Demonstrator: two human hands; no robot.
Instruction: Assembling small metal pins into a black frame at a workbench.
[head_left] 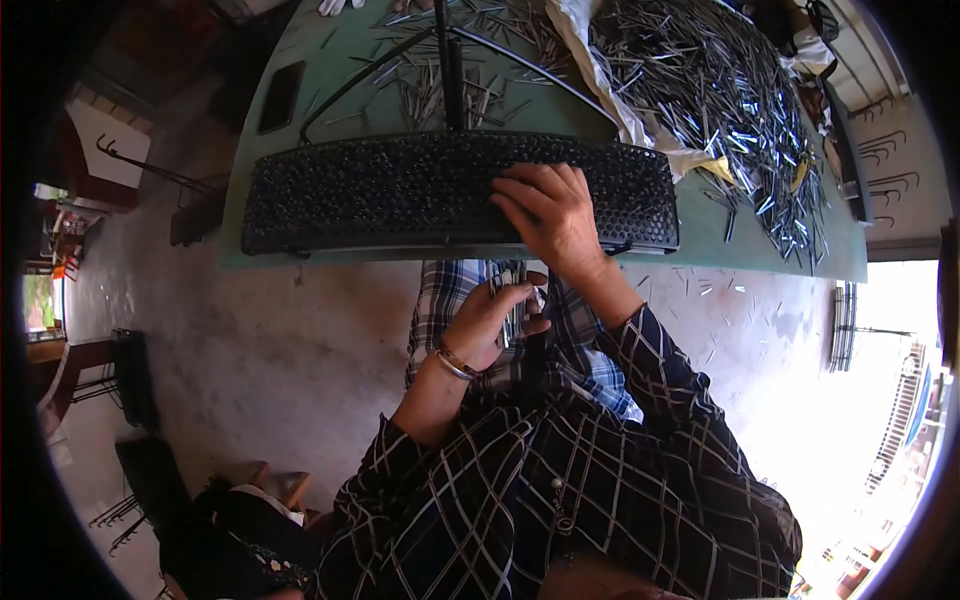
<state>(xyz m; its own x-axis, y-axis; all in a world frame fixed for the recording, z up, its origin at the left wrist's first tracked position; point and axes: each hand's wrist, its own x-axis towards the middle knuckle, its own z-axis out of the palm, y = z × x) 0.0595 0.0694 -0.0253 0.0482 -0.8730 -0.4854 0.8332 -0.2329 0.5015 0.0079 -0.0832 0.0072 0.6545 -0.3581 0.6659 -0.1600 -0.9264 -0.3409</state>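
Observation:
A long black rack (350, 195) with a dense grid of small holes lies across the near edge of the green table (330, 60). Fingertips of my right hand (555, 220) press down on its top, right of the middle; they are bent together, and what they pinch, if anything, is too small to make out. Below the table edge, over my lap, my left hand (495, 315) is closed around a bundle of thin metal rods (512, 310). A large heap of similar rods (720, 90) lies on an opened sack (592, 65) at the right.
A dark phone (282, 97) lies on the table's left part. Behind the rack, a black metal frame (452, 70) stands among loose scattered rods (430, 98). Small pieces lie on the floor (300, 330) at right. A person (250, 540) is at lower left.

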